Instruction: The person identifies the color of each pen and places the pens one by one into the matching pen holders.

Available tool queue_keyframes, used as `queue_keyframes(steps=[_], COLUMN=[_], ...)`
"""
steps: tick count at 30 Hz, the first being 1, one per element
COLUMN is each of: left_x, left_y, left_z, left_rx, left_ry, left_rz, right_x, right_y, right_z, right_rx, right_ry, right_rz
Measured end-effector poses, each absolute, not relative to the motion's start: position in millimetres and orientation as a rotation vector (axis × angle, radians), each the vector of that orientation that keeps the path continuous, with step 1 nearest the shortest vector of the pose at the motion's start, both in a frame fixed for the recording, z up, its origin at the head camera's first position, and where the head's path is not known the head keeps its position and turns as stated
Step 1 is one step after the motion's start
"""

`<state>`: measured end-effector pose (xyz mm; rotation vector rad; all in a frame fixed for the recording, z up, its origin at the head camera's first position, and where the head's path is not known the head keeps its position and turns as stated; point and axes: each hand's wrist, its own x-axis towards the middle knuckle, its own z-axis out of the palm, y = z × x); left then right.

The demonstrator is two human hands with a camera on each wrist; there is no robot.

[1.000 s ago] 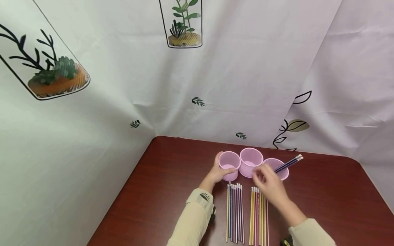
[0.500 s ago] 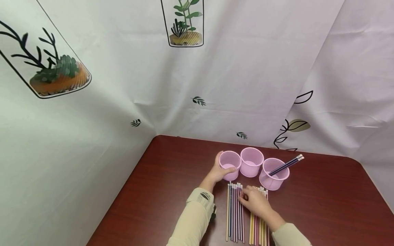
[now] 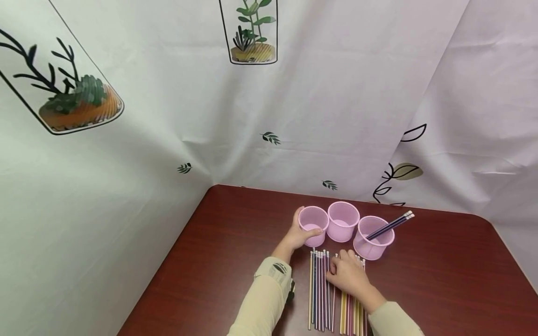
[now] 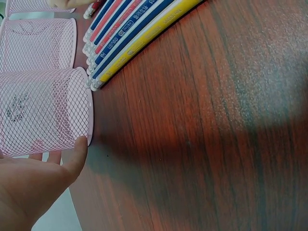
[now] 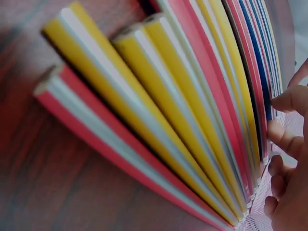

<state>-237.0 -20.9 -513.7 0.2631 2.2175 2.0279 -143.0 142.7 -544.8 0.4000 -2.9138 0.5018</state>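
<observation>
My left hand [image 3: 297, 234] grips the leftmost pink mesh pencil cup [image 3: 314, 239], thumb over the near rim and fingers around the far side. In the left wrist view that thumb presses the cup's rim [image 4: 90, 113]. My right hand [image 3: 349, 275] is over the pencils, with thumb and forefinger pinching a reddish pencil [image 3: 334, 308] at the right side of the left row [image 3: 320, 289]. That pencil stands slightly apart from its row. Under the right hand's palm lies the right row of yellow and red pencils [image 3: 353, 317], its upper part mostly hidden.
A second pink cup [image 3: 341, 233] stands beside the held one. To its right, a third cup [image 3: 370, 252] holds dark pencils [image 3: 388, 227] leaning right, erasers up. All stand on a dark red wooden table [image 3: 454, 270]. A printed white curtain [image 3: 336, 116] hangs behind the table's far edge.
My right hand has moved from the rightmost cup down and left to the pencils, and one pencil has shifted right from the left row. The left hand keeps its place on the cup.
</observation>
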Motion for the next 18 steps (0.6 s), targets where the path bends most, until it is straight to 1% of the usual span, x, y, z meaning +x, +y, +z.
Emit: queue_keyframes(steps=[6, 8, 10, 15, 18], left_x=[-223, -221, -222, -235, -234], left_y=[-24, -24, -24, -21, -21], left_z=[-489, -486, -489, -513, -511], left_rx=[0.284, 0.275, 0.259, 0.245, 0.251], left_ry=[2.164, 2.174, 2.188, 2.205, 2.191], left_rz=[2.058, 2.048, 2.038, 2.039, 2.057], right_x=[-145, -146, -147, -148, -148], right_y=[140, 139, 138, 136, 135], right_z=[-541, -540, -539, -536, -536], right_rx=[0.35, 0.327, 0.306, 0.268, 0.248], right_ry=[-3.035, -3.064, -3.089, -3.114, -3.112], right_rz=[0.435, 0.438, 0.432, 0.407, 0.414])
